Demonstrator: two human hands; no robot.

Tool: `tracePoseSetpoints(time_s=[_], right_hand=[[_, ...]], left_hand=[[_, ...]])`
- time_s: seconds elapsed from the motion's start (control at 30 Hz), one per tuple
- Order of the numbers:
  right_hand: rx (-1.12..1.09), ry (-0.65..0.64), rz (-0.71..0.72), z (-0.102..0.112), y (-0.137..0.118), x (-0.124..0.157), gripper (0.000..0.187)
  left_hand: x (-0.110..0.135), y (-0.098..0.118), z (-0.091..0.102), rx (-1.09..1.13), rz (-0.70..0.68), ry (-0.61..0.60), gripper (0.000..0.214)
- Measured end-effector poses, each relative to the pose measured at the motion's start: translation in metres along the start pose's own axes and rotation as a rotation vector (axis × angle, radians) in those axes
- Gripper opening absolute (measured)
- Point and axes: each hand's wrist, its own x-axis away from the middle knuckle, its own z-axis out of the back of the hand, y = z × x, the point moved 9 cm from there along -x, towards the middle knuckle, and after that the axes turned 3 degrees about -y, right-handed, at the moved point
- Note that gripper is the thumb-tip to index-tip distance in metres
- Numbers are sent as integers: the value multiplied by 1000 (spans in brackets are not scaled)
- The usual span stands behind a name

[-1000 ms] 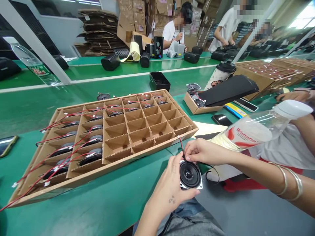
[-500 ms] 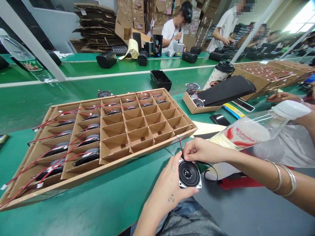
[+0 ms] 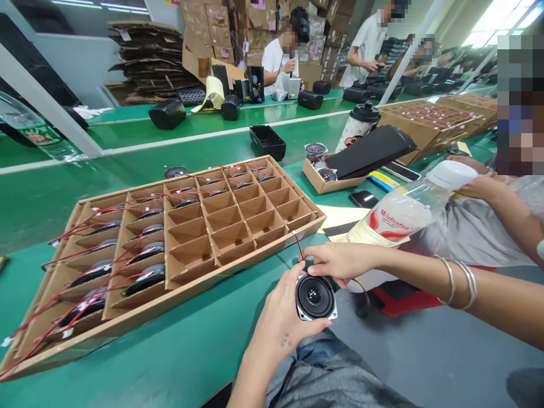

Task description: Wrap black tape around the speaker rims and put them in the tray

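Note:
My left hand (image 3: pixel 280 317) grips a small square speaker driver (image 3: pixel 315 297) with a black cone, held over the near edge of the green bench. My right hand (image 3: pixel 335 262) pinches the driver's red and black wire (image 3: pixel 298 246) just above it. Beyond the hands lies a cardboard divider tray (image 3: pixel 255 249). Its left cells and back row hold several drivers with red wires; the middle and right cells stand empty.
A plastic bottle (image 3: pixel 403 212) lies at right, held by a seated co-worker. A small carton with drivers (image 3: pixel 323 182), a black panel (image 3: pixel 369 150), a phone (image 3: pixel 362 198) and a tumbler (image 3: pixel 356 126) sit behind. Other people work at the far bench among black speaker cases.
The view has swung to the right, so everything sits a little further left in the picture. My hands keep the same hold on the driver and its wire.

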Motion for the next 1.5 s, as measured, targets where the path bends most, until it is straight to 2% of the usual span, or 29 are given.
tracePoseSetpoints(time_s=[0.17,0.27,0.37,0.47,0.53,0.63,0.8,0.87,1.0,1.13,1.2,1.27,1.33,1.5], right_hand=[[-169,-69,46,-12,10,20,47],[-215,-91,123,-18,10,35,43],[-214,7,194,-14,9,54,37],[-216,172,200,-4,15,75,33],[-250,273,188,1,24,88,31],[-284,356,169,2,40,96,28],[-434,332,157,-16,66,85,26],[-492,346,144,-19,75,82,28],[-433,453,68,-15,88,91,36],[-383,598,7,-4,95,111,53],[-398,641,-21,-2,99,120,56],[-415,599,-38,-6,100,124,48],[-473,475,0,-15,97,123,37],[-780,251,310,-21,72,118,25]], left_hand=[[25,11,16,-82,-40,150,82],[38,26,25,-187,-80,223,77],[44,50,27,-298,-181,238,73],[47,75,29,-367,-299,266,71],[48,80,35,-367,-302,308,69],[45,63,40,-367,-223,306,66],[41,15,35,-368,-87,244,56],[42,3,33,-358,-43,247,54],[43,-3,27,-420,-5,204,53],[40,3,28,-543,-8,156,58],[38,6,29,-609,-12,131,60],[36,9,30,-676,-12,108,62],[34,12,30,-729,-23,86,63],[33,24,30,-829,-87,114,60]])
